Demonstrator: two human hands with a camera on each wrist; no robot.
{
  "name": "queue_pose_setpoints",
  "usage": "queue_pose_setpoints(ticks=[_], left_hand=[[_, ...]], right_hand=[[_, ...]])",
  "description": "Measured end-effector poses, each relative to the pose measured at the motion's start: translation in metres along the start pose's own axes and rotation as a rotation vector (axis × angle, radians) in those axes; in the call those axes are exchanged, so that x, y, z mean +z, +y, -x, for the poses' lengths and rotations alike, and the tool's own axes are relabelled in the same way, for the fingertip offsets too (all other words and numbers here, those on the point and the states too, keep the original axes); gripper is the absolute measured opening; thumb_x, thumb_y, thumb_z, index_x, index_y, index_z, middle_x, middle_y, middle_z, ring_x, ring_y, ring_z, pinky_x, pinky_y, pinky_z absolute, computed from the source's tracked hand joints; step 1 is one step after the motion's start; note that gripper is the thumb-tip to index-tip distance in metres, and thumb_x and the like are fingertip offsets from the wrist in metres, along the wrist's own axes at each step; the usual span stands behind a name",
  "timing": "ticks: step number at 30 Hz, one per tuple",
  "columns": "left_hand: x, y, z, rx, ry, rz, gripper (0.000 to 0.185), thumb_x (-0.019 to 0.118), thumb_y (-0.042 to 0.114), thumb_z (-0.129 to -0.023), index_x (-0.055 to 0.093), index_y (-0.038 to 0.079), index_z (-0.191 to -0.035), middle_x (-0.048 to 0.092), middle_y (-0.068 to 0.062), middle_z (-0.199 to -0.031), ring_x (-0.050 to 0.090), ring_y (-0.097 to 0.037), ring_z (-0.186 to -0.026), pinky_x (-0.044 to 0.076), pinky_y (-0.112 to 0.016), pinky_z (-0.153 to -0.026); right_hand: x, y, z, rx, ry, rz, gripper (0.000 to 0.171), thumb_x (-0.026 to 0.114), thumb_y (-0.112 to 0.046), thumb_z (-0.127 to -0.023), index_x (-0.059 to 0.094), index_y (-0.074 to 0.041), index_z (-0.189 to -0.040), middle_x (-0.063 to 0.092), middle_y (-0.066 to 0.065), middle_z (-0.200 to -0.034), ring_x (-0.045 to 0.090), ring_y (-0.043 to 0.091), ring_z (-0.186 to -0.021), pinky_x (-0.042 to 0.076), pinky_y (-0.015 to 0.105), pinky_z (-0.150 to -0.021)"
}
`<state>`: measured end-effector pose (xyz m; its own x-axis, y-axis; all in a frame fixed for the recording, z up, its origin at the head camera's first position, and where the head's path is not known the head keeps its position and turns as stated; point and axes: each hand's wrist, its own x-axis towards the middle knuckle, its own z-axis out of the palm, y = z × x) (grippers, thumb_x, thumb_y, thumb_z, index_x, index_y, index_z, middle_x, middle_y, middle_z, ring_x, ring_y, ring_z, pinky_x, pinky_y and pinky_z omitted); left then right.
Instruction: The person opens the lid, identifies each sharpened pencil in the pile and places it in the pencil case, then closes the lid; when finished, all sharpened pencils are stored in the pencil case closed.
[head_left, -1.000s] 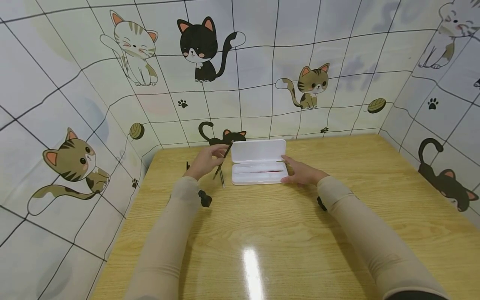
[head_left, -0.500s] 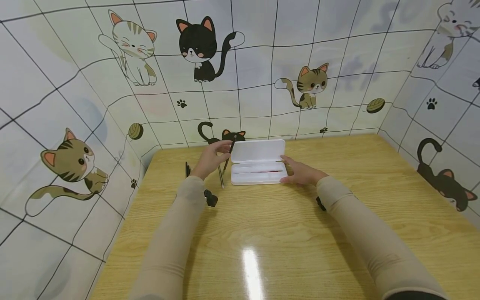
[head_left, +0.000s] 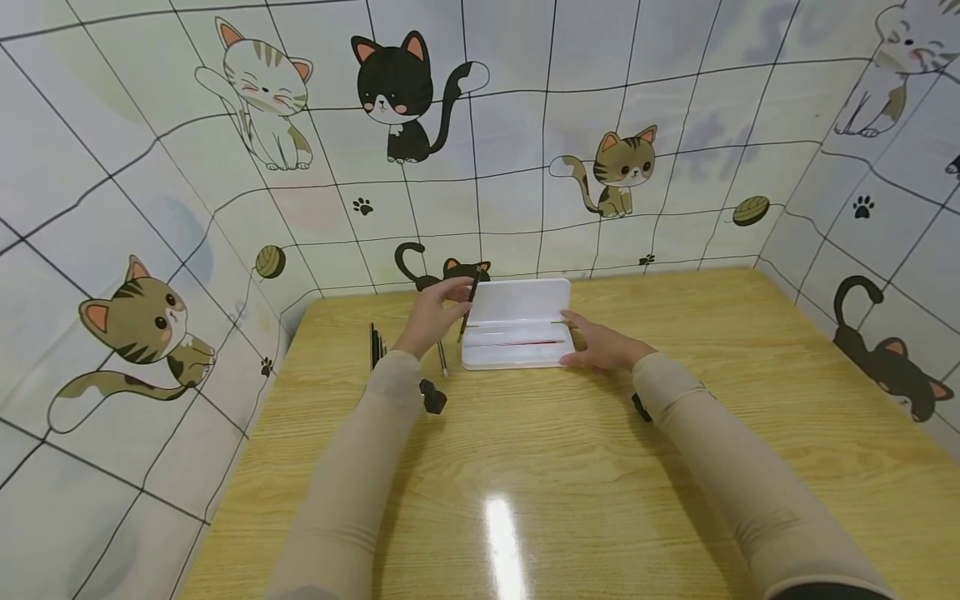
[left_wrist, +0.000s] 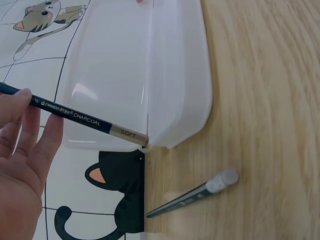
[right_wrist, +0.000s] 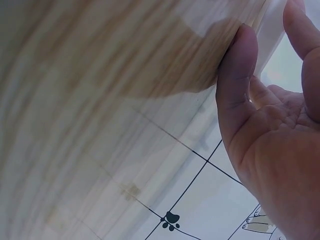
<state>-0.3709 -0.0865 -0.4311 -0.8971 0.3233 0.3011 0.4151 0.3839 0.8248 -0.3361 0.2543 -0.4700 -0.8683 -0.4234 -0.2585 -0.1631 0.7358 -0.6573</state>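
Bright, even light; overhead glare on the table (head_left: 504, 533); fisheye-bent edges; blurred right-wrist view.

The dark pencil (left_wrist: 75, 116) pinched in the left hand (left_wrist: 22, 165) bears light print along its barrel that reads "CHARCOAL", preceded by a smaller brand word too fine to make out, and its tan end band carries the word "SOFT".

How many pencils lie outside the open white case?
At least 3: one in the left hand, one beside the case, dark ones farther left, number unclear.
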Motion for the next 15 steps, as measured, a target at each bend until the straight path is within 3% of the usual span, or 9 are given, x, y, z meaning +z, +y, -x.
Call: queue_pose_setpoints(ticks=[11, 15], left_hand=[[0.017, -0.004, -0.007, 0.022, -0.019, -0.017, 0.042, 0.071, 0.004, -0.094, 0.065, 0.012, -0.135, 0.071, -0.009, -0.114, 0.064, -0.024, -0.110, 0.047, -0.048, -0.101], [0.020, -0.008, -0.007, 0.021, -0.021, -0.039, 0.041, 0.071, 0.003, -0.094, 0.066, 0.011, -0.134, 0.072, -0.010, -0.113, 0.065, -0.024, -0.109, 0.047, -0.046, -0.099]], right_hand=[[-0.001, -0.002, 0.001, -0.005, 0.001, -0.010, 0.102, 0.071, -0.032, -0.097, -0.003, -0.014, -0.164, 0.020, 0.020, -0.165, 0.048, 0.019, -0.051, 0.049, 0.035, -0.056], [-0.001, -0.002, 0.001, -0.008, 0.004, 0.015, 0.102, 0.071, -0.033, -0.097, -0.002, -0.012, -0.164, 0.021, 0.020, -0.165, 0.050, 0.018, -0.052, 0.050, 0.036, -0.063]])
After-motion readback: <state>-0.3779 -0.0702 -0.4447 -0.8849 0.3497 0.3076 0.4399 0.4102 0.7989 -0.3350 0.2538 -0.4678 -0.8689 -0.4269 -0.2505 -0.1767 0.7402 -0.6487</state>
